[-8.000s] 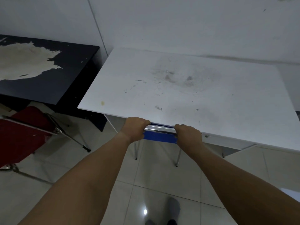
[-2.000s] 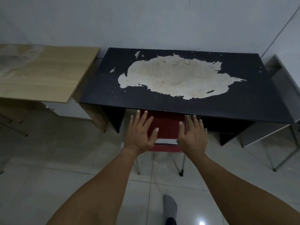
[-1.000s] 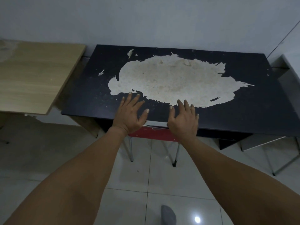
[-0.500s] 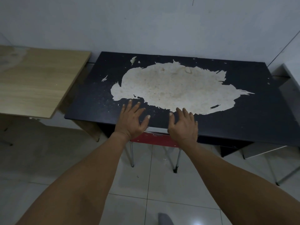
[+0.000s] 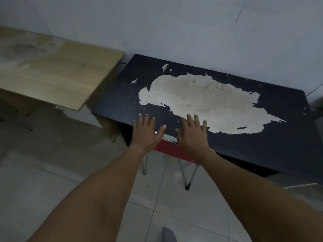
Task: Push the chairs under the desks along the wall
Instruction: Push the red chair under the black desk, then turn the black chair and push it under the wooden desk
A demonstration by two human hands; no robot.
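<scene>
A black desk [image 5: 262,147] with a large patch of peeled, pale surface stands against the wall. A red chair [image 5: 172,149] with metal legs is tucked beneath it; only the top strip of its backrest and two legs show. My left hand [image 5: 146,132] and my right hand [image 5: 192,135] hover flat, fingers spread, over the desk's front edge just above the chair back. Neither hand holds anything.
A light wooden desk [image 5: 52,75] stands to the left, also against the wall [image 5: 174,28], with a narrow gap between the two desks. Pale floor tiles [image 5: 52,172] lie in front. A grey-socked foot [image 5: 168,234] shows at the bottom edge.
The view has swung to the left, bringing more of the wooden desk into sight. Both hands stay spread over the black desk's front edge, and the red chair rests under it.
</scene>
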